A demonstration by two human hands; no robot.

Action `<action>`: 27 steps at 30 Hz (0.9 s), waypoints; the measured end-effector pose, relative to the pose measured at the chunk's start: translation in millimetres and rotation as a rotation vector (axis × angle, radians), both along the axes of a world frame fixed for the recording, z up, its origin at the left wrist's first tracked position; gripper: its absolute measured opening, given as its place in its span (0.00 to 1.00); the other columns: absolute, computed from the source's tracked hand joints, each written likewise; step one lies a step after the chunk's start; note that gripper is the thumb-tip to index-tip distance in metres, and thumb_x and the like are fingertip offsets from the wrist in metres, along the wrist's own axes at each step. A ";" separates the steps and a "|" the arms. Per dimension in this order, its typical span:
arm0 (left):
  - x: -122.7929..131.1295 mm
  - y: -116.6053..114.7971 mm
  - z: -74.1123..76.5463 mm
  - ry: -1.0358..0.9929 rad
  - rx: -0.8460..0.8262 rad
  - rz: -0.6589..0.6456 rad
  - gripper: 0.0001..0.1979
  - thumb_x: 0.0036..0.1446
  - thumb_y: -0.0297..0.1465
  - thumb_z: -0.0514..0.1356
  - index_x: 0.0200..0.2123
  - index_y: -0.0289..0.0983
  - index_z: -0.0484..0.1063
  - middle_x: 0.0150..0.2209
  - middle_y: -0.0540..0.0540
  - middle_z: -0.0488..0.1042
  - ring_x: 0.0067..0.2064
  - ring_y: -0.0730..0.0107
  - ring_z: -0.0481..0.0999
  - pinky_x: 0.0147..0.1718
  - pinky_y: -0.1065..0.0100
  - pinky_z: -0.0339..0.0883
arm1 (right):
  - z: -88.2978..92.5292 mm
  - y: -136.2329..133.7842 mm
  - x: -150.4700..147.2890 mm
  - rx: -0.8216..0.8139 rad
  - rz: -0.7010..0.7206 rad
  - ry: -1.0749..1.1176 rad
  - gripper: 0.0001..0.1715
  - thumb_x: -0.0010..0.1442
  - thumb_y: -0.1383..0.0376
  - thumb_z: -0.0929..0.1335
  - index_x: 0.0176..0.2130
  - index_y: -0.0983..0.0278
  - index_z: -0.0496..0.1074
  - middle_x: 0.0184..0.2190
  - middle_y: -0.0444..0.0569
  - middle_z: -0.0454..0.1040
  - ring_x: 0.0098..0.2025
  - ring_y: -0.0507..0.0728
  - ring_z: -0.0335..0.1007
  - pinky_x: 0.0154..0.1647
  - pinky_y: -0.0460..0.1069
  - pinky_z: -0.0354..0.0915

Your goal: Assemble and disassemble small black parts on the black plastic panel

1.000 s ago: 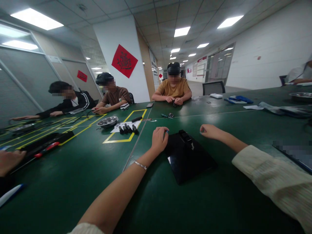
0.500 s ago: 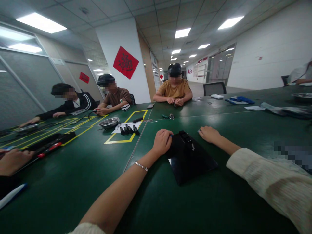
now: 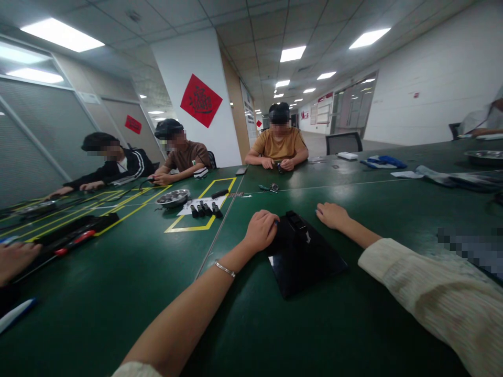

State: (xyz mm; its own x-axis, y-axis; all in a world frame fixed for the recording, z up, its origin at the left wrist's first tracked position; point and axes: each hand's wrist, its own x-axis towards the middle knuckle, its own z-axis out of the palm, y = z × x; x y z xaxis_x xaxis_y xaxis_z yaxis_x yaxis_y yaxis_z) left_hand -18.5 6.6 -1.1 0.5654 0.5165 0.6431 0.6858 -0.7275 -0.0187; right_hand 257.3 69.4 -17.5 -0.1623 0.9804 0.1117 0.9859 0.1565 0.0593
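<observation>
A flat black sheet or bag (image 3: 310, 267) lies on the green table in front of me, its pale corner showing at the left. On its far part sits a small black buckle-like piece (image 3: 295, 221), with a white arrow-shaped mark beside it. My left hand (image 3: 262, 230) is closed at the sheet's upper left edge, the fingers bent over it and the thumb hidden. To the right of the sheet, apart from it, my right hand (image 3: 332, 215) rests on the table with its fingers loosely stretched out and nothing visible in them.
Several black parts (image 3: 206, 209) lie on white paper near a metal bowl (image 3: 173, 198). Farther off are pliers-like tools (image 3: 269, 188) and a blue cloth item (image 3: 382, 162). A co-worker's hand (image 3: 18, 262) is at the left edge by a red-handled tool (image 3: 76, 243). Other people sit around the table.
The view has shifted slightly. My right hand has drawn a little nearer the black sheet; my left hand stays at its edge. The co-worker's hand at the left has moved outward.
</observation>
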 end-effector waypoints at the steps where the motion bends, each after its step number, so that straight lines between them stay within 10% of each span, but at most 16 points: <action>1: -0.1 -0.1 0.0 0.012 0.005 -0.008 0.10 0.57 0.28 0.48 0.37 0.37 0.67 0.35 0.45 0.71 0.41 0.65 0.66 0.41 0.62 0.60 | -0.2 0.4 -0.5 -0.001 0.000 -0.002 0.22 0.63 0.60 0.53 0.45 0.68 0.68 0.41 0.60 0.70 0.42 0.62 0.68 0.38 0.51 0.61; 17: 0.8 -3.4 2.1 0.118 0.065 -0.064 0.10 0.56 0.29 0.48 0.37 0.37 0.67 0.34 0.45 0.72 0.40 0.66 0.68 0.40 0.64 0.62 | 6.6 -27.3 -8.0 0.088 0.027 0.042 0.25 0.61 0.59 0.55 0.31 0.66 0.74 0.31 0.55 0.75 0.34 0.57 0.70 0.31 0.47 0.57; 27: 4.8 -15.4 3.0 0.039 0.170 -0.148 0.11 0.58 0.32 0.47 0.38 0.37 0.67 0.32 0.45 0.72 0.39 0.66 0.69 0.38 0.64 0.62 | 31.1 -70.5 -45.2 0.619 0.416 0.594 0.23 0.65 0.57 0.52 0.29 0.64 0.66 0.26 0.50 0.68 0.31 0.55 0.61 0.35 0.49 0.56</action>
State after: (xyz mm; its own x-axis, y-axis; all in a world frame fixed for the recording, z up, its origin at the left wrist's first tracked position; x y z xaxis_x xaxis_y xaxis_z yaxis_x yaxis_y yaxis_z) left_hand -13.6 -8.9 1.8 0.6530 0.3122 0.6900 0.5682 -0.8043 -0.1739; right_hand 212.2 -1.1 13.7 -0.2345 0.5961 0.7679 0.7537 0.6104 -0.2436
